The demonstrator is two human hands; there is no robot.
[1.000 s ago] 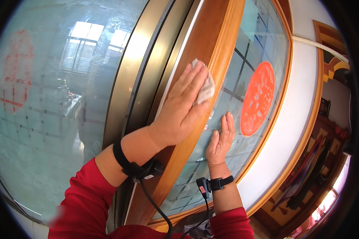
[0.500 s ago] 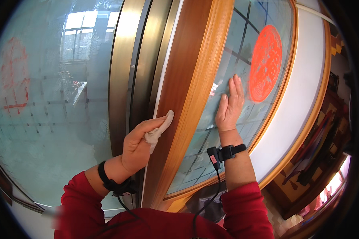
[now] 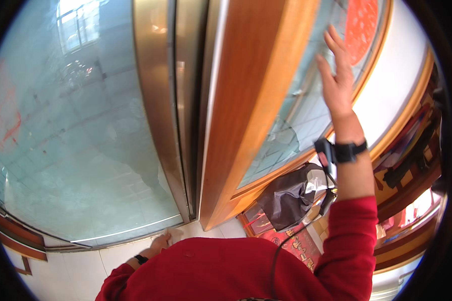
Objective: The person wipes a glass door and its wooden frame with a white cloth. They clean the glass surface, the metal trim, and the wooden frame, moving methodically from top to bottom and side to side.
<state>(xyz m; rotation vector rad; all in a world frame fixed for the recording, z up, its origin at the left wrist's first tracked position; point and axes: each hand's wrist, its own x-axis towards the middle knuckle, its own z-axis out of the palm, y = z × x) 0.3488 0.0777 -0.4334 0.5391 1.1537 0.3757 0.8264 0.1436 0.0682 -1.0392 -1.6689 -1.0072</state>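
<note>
Head view showed me the left hand [image 3: 160,244] low, left of centre, fingers seemingly clamped on a pale cloth [image 3: 177,234], the right hand [image 3: 339,84] upper right, fingers apart; I judged this wiping, next needing the cloth pressed flat.

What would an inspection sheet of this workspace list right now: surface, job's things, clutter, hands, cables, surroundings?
Surface: upright wood frame beside a glass pane with a red sticker.
Job's things: pale cloth at the left hand, blurred.
Clutter: dark bag and red printed item, below the pane.
Hands: left low, partly hidden by the red top, grip unclear; right hand raised at the pane, fingers apart, contact unclear.
Cables: black cable from the right wrist strap down across the top.
Surroundings: frosted glass left, white tiles below it.
</note>
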